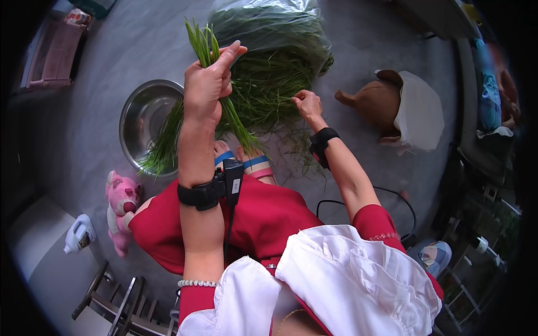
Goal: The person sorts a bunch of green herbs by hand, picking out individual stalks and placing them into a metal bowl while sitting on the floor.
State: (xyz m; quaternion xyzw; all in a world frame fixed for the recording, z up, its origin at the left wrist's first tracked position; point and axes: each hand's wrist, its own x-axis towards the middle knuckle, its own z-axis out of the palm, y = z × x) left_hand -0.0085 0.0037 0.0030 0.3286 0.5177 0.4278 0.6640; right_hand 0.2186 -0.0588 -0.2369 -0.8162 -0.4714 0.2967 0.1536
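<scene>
My left hand is closed around a bunch of long green garlic chives, raised above the floor, with ends poking out past the thumb. A large heap of the same greens lies on the floor beyond my feet. At its right edge is my right hand, thumb and fingertips drawn together; whether a stem is pinched there is too small to tell. More chives rest in a steel basin left of my left forearm, which hides part of them.
A clear plastic bag covers the heap's far part. Loose trimmings litter the floor by my sandals. A brown plush toy with white cloth lies right. A pink plush bear and a white jug stand left.
</scene>
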